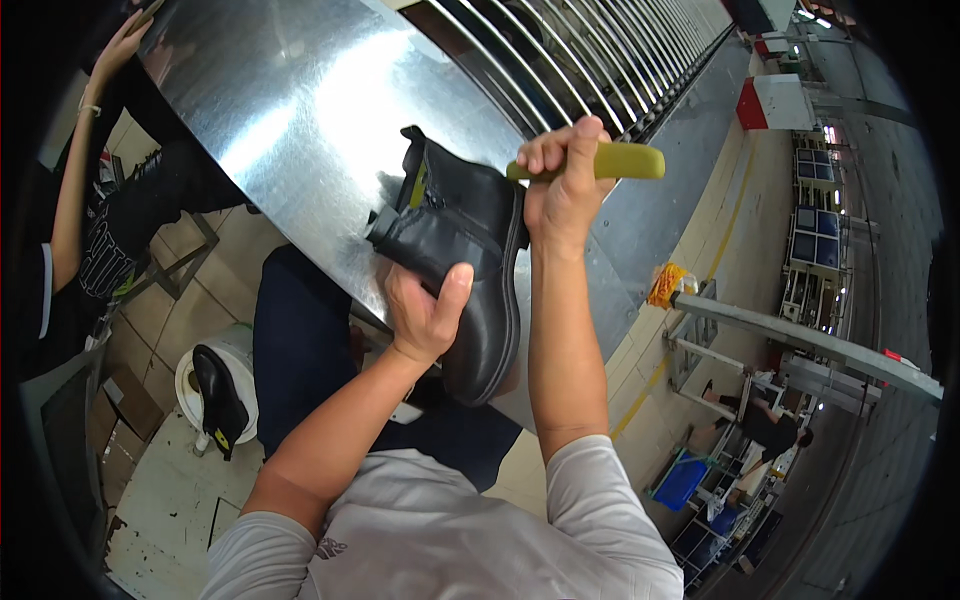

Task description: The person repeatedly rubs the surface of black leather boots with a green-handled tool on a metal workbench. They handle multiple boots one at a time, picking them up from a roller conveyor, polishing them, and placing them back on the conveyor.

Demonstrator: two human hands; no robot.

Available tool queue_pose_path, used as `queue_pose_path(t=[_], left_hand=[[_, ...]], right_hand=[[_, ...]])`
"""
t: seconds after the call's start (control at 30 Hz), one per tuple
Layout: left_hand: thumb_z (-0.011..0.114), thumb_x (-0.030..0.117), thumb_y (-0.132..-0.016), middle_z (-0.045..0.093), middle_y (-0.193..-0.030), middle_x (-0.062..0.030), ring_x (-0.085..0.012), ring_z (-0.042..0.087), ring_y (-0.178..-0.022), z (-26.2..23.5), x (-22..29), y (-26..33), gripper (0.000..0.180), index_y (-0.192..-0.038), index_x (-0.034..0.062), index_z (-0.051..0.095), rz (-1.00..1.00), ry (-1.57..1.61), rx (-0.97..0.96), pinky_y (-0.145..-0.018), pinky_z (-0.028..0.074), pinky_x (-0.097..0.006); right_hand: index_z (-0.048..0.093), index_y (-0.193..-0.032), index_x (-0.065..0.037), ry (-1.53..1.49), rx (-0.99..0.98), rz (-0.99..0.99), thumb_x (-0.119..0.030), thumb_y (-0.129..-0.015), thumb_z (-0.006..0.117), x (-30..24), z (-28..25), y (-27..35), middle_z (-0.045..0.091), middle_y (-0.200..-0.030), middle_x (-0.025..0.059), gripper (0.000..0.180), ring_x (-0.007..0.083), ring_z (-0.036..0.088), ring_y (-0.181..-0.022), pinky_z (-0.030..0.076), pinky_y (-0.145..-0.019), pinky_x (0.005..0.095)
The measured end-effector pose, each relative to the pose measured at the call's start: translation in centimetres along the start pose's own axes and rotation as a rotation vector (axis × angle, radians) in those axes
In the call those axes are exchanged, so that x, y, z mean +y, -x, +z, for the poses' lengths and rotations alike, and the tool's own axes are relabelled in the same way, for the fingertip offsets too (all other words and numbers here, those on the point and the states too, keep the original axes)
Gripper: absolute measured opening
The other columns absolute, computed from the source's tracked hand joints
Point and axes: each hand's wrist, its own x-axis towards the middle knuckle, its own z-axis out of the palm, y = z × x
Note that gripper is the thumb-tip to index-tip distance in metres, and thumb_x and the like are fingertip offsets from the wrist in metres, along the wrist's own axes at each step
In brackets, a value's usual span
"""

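A black leather ankle boot (455, 235) lies on its side over the metal table's near edge, its toe pointing toward me and its sole to the right. My left hand (427, 312) grips the boot's upper near the instep, thumb on top. My right hand (567, 185) is closed around a yellow-green bar (632, 161), a block with rounded ends, held beside the boot's heel. Whether the bar touches the sole edge I cannot tell. A patch of yellow-green shows at the boot's side opening.
A shiny metal table (280, 110) runs ahead to a rack of metal rollers (560, 60). A second black boot (219, 396) rests on a white round container (240, 355) at left. Another person's arm (75, 180) reaches in at far left. A metal rail (800, 335) stands at right.
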Motion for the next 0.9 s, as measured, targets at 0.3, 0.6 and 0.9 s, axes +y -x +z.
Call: queue_pose_path(t=[0.3, 0.6, 0.9], left_hand=[[0.060, 0.024, -0.096, 0.063, -0.086, -0.0078, -0.0196, 0.056, -0.077, 0.2, -0.4, 0.2, 0.026, -0.099, -0.0017, 0.063, -0.022, -0.037, 0.017, -0.074, 0.046, -0.036], [0.064, 0.026, -0.097, 0.064, -0.087, -0.0061, -0.0169, 0.056, -0.076, 0.8, -1.5, 0.4, 0.027, -0.098, -0.0016, 0.065, -0.015, 0.004, 0.092, -0.073, 0.047, -0.034], [0.072, 0.029, -0.090, 0.069, -0.091, -0.0152, -0.0320, 0.066, -0.084, 0.3, -1.6, 0.7, 0.031, -0.100, -0.0003, 0.066, -0.088, 0.038, 0.111, -0.081, 0.051, -0.042]], right_hand=[[0.048, -0.076, -0.009, -0.158, -0.286, -0.045, -0.032, -0.108, 0.053, -2.9, -2.8, 7.8, 0.038, -0.057, 0.0014, 0.040, 0.0168, 0.040, -0.051, 0.040, -0.056, 0.0368], [0.050, -0.078, -0.008, -0.216, -0.452, -0.018, -0.023, -0.105, 0.058, -4.6, -3.9, 11.7, 0.042, -0.060, 0.0001, 0.032, 0.0153, 0.038, -0.053, 0.036, -0.056, 0.0357], [0.051, -0.072, -0.009, 0.268, -0.403, -0.255, -0.029, -0.098, 0.071, -8.4, -0.4, 21.6, 0.048, -0.061, 0.0024, 0.039, 0.0184, 0.043, -0.052, 0.035, -0.052, 0.0355]])
